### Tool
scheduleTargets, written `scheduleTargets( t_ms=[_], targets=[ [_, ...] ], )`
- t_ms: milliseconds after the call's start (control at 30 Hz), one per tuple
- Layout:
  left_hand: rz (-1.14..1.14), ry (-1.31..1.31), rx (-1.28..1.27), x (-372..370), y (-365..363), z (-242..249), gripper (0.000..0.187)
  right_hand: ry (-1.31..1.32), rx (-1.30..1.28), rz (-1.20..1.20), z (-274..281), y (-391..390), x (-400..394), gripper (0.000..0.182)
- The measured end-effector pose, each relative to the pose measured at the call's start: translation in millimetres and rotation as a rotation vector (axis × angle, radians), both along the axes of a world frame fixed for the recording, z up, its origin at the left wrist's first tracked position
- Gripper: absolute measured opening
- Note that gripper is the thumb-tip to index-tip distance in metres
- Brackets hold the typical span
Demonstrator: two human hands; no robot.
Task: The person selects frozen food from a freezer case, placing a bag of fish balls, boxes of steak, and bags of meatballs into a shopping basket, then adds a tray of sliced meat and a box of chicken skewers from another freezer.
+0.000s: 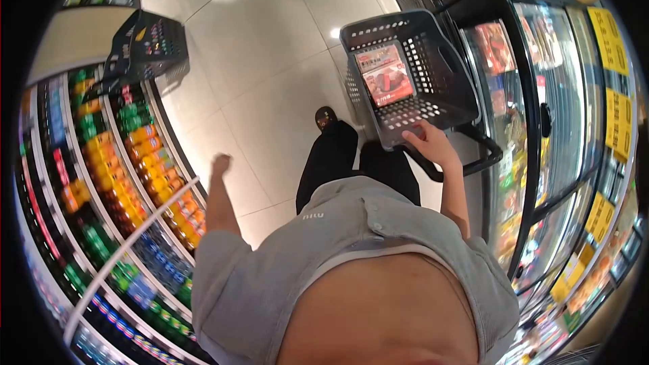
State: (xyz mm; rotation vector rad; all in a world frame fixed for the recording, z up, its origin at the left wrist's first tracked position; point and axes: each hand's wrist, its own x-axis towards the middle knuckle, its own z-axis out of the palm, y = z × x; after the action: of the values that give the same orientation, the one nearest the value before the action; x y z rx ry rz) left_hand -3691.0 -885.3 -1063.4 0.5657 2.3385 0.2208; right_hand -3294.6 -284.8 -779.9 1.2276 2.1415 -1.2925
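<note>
My left hand (222, 163) hangs away from my body over the floor, near the drink shelves, its fingers curled and nothing visible in it. At the near edge of a grey shopping basket (454, 81), my right hand (433, 144) has its fingers bent over the rim, with the thumb beside them. The basket has perforated sides and a dark handle (492, 155) hanging out at its near right. Inside it lies a red and white package (389, 84) with a food picture on its front.
Shelves of orange, green and dark bottles (108, 169) line the left side. Another dark basket (152, 47) is at the upper left. Glass-doored coolers (561, 88) with packaged food and yellow signs (616, 115) run along the right. Pale floor tiles (263, 61) lie between.
</note>
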Motion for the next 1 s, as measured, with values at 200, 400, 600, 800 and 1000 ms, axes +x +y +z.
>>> scheduleTargets(
  t_ms=[200,400,600,800,1000],
  targets=[
    [0.552,0.204,0.62,-177.0,292.4,102.1,0.038,0.106,-0.031,-0.404,2.3,-47.7,16.3,0.034],
    [-0.238,-0.222,0.481,4.9,509.4,173.8,0.021,0.202,0.035,-0.433,-12.8,-41.0,-10.1,0.029],
    [-0.398,-0.51,0.575,69.3,583.9,151.2,0.019,0.429,0.155,-0.887,-53.3,-24.4,-22.4,0.025],
    [-0.163,-0.906,0.356,70.9,677.0,57.8,0.022,0.186,0.333,-1.128,-114.4,-24.4,-62.3,0.029],
    [-0.325,-0.742,0.24,74.6,743.1,-45.5,0.036,-0.06,0.258,-1.21,-221.8,-19.4,-68.0,0.035]
  ],
)
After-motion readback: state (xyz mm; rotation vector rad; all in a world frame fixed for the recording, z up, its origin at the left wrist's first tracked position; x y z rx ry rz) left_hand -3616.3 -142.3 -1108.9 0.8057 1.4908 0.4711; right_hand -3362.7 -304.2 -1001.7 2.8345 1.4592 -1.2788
